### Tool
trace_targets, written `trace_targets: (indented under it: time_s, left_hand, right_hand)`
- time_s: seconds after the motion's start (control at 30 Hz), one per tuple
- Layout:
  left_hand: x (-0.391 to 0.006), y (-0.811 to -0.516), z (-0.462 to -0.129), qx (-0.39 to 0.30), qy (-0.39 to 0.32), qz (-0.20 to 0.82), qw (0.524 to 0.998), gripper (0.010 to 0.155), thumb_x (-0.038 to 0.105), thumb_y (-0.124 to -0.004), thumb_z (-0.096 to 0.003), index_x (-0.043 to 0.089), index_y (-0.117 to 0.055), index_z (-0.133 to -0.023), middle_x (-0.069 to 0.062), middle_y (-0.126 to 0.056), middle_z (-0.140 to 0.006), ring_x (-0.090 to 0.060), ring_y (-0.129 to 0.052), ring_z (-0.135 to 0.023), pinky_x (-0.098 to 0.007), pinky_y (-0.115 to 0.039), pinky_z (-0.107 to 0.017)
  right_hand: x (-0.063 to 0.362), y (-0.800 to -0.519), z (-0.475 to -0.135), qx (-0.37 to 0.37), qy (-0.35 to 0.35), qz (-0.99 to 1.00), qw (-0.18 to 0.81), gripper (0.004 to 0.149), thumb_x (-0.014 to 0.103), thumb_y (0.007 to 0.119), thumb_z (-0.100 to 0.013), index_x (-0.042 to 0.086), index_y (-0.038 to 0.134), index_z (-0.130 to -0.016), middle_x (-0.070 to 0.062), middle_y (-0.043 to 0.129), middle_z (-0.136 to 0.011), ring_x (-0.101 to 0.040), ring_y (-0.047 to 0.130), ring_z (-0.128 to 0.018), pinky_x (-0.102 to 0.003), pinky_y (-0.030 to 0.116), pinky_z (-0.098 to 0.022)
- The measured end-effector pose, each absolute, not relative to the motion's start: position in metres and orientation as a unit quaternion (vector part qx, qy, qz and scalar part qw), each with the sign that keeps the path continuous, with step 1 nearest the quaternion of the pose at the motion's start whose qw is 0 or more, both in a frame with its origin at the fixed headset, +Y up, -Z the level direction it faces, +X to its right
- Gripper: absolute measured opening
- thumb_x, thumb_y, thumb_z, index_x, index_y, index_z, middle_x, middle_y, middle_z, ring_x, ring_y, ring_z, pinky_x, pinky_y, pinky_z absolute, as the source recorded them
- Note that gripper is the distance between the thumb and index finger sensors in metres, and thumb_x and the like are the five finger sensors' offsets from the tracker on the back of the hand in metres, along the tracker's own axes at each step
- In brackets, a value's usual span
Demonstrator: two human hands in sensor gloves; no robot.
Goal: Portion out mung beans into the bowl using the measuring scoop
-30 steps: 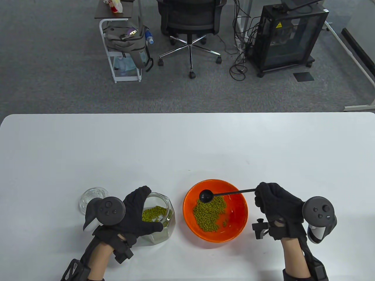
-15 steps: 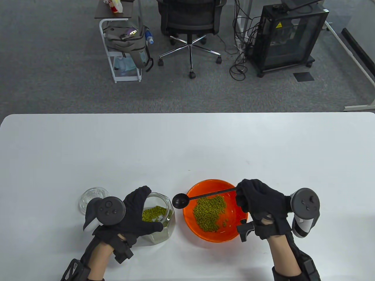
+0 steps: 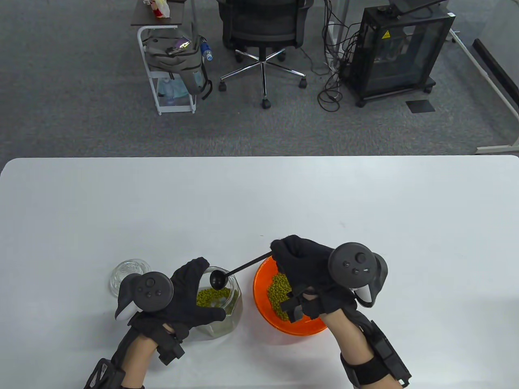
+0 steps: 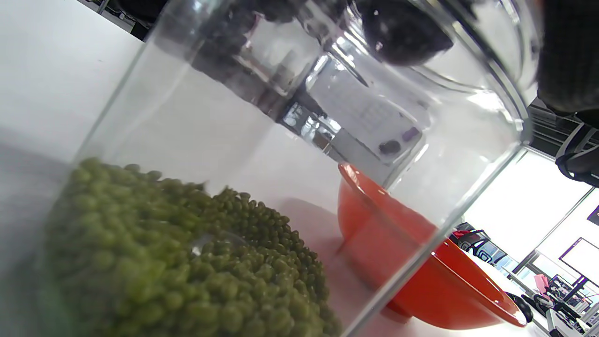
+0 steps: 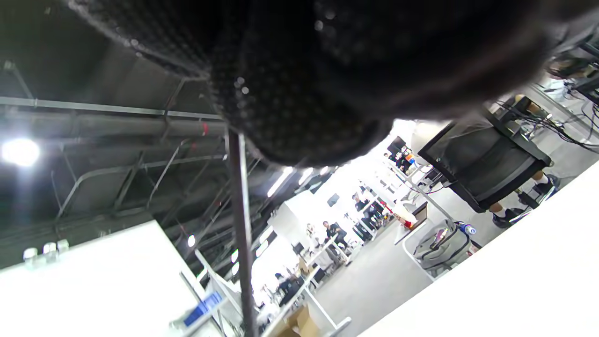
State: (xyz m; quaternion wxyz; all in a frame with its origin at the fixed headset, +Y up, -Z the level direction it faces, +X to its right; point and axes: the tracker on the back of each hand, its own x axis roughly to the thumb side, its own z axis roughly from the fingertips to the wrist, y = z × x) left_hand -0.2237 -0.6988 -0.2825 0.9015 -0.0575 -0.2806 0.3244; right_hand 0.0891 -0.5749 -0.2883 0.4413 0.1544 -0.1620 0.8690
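A: What sits on the tabletop (image 3: 259,194)?
B: An orange bowl (image 3: 259,298) of mung beans (image 3: 277,293) near right, a glass jar (image 3: 227,302) just left.

A: And the hands?
B: The left hand (image 3: 184,296) wraps its grip round the jar. The right hand (image 3: 306,263), over the bowl, pinches the black scoop (image 3: 219,278), whose cup hangs above the jar's mouth.

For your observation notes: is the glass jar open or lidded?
Open. The jar's mouth is uncovered, the scoop sits over it, and its glass lid lies on the table.
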Motion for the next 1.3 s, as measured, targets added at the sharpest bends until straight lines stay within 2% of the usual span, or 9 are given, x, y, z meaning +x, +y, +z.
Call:
trace_targets:
  time_s: [0.43,0.73,1.1,1.3]
  left_hand:
    - [-0.224,-0.699,-0.283,-0.058,-0.282,0.323,0.902,0.124,0.082,-0.087,-0.0394,-0.002,-0.027,-0.11,-0.032,-0.038,-0.114,-0.062,-0.054,-0.103,-0.074,-0.053,-0.072]
    - [-0.224,-0.699,-0.283,-0.058,-0.282,0.323,0.902,0.124,0.082,-0.087,-0.0394,-0.001,-0.027,-0.11,-0.032,-0.038,-0.114,-0.061,-0.054,-0.103,-0.074,-0.053,-0.072]
    - [-0.224,-0.699,-0.283,-0.058,-0.282,0.323,0.902,0.124,0.082,-0.087,-0.0395,-0.002,-0.027,-0.11,-0.032,-0.038,-0.114,-0.062,-0.055,-0.103,-0.074,-0.053,-0.072]
    - [-0.224,-0.699,-0.283,-0.058,-0.282,0.324,0.902,0.124,0.082,-0.087,-0.0394,-0.001,-0.027,-0.11,-0.033,-0.038,-0.114,-0.062,-0.054,-0.103,-0.074,-0.053,-0.072]
  right_hand:
    - [0.011,-0.567,-0.304,0.232,-0.1,0.93,0.266,0.043,0.048,0.089,-0.045,0.009,0.102,-0.057,-0.01,0.109,-0.036,-0.023,0.103,-0.016,-0.035,0.088,-0.015]
    - [-0.017,-0.583,-0.316,0.253,-0.02,0.946,0.203,0.043,0.049,0.088,-0.045,0.011,0.102,-0.06,-0.008,0.109,-0.04,-0.023,0.103,-0.02,-0.036,0.089,-0.018]
    - [0.015,-0.619,-0.34,0.182,0.088,0.922,0.331,0.043,0.046,0.083,-0.048,0.009,0.099,-0.063,-0.01,0.108,-0.041,-0.023,0.103,-0.02,-0.035,0.089,-0.017]
    - [0.031,-0.642,-0.345,0.128,0.12,0.887,0.427,0.044,0.045,0.082,-0.049,0.007,0.098,-0.063,-0.011,0.108,-0.04,-0.023,0.103,-0.018,-0.035,0.088,-0.016]
